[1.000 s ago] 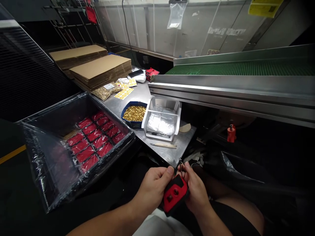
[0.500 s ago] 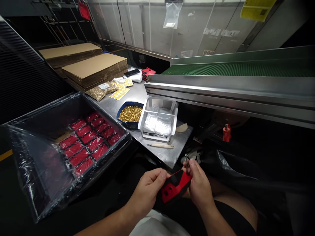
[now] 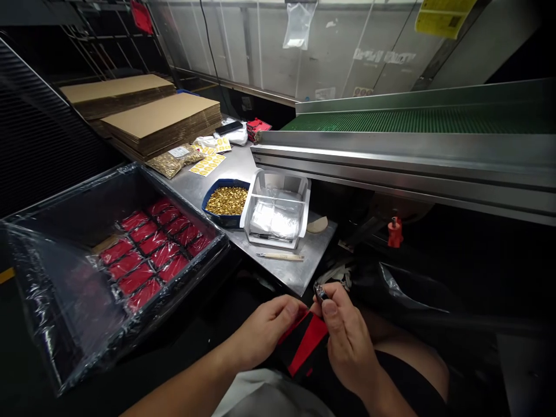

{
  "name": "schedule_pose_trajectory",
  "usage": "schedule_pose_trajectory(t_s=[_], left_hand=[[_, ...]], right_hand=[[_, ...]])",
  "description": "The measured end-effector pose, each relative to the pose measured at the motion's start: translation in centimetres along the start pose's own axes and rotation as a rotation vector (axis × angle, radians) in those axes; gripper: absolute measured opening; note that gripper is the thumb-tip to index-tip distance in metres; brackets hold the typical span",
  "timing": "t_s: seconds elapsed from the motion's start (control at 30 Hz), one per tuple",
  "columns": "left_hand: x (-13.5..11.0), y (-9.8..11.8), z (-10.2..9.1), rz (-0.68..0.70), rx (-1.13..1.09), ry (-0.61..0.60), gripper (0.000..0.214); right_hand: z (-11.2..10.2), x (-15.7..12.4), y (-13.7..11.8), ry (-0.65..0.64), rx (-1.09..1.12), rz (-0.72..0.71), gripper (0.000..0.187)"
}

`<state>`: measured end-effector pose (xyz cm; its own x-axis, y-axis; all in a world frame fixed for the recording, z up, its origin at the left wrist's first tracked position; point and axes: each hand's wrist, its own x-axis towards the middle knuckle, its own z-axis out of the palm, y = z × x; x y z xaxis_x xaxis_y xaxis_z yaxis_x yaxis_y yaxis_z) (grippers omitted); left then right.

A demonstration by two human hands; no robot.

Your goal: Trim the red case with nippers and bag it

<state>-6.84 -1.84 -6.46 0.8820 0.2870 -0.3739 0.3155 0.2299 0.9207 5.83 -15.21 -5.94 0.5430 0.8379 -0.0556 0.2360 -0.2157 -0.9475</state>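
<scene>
Both hands hold a small red and black plastic part [image 3: 304, 345] low in front of me, over my lap. My left hand [image 3: 264, 329] grips its left side with fingers curled round it. My right hand [image 3: 345, 336] wraps its right side, and the thumb and forefinger pinch a small metal ring [image 3: 320, 291] at the part's top. The part is turned so its flat red and black face shows.
A black bin lined with plastic film [image 3: 52, 272] holds rows of red bagged parts [image 3: 152, 246] at the left. On the steel table [image 3: 299, 272] stand a blue tray of brass pieces [image 3: 226, 200], a clear tray of bags [image 3: 277, 212] and a pale stick [image 3: 280, 256]. A green conveyor [image 3: 412, 121] runs at right.
The red and black part has turned over: its two-holed side no longer shows. My right hand has closed further over it, and the metal ring now sits against my thumb.
</scene>
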Motion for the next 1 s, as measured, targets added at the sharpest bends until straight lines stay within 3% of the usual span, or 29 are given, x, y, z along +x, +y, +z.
schedule_pose_trajectory(t_s=[0.07, 0.13, 0.23, 0.33, 0.63, 1.0], left_hand=[[0.0, -0.1, 0.0, -0.006, -0.055, -0.136, 0.054], [-0.1, -0.2, 0.1, 0.015, -0.132, -0.188, 0.064], [-0.3, -0.3, 0.2, 0.018, -0.209, -0.150, 0.076], [-0.6, -0.3, 0.3, 0.037, -0.178, -0.094, 0.081], [-1.1, -0.7, 0.2, 0.094, -0.055, -0.050, 0.081], [-1.1, -0.2, 0.1, 0.174, -0.035, -0.052, 0.076]], right_hand=[[0.2, -0.2, -0.1, -0.007, 0.030, -0.017, 0.029], [0.3, -0.1, -0.2, 0.083, 0.099, -0.015, 0.032], [0.3, 0.5, 0.0, 0.328, 0.238, -0.023, 0.041], [0.3, 1.1, 0.5, 0.433, 0.263, -0.073, 0.046], [1.2, 0.3, 1.4, 0.439, 0.242, -0.146, 0.050], [1.2, -0.5, 0.6, 0.415, 0.335, -0.156, 0.039]])
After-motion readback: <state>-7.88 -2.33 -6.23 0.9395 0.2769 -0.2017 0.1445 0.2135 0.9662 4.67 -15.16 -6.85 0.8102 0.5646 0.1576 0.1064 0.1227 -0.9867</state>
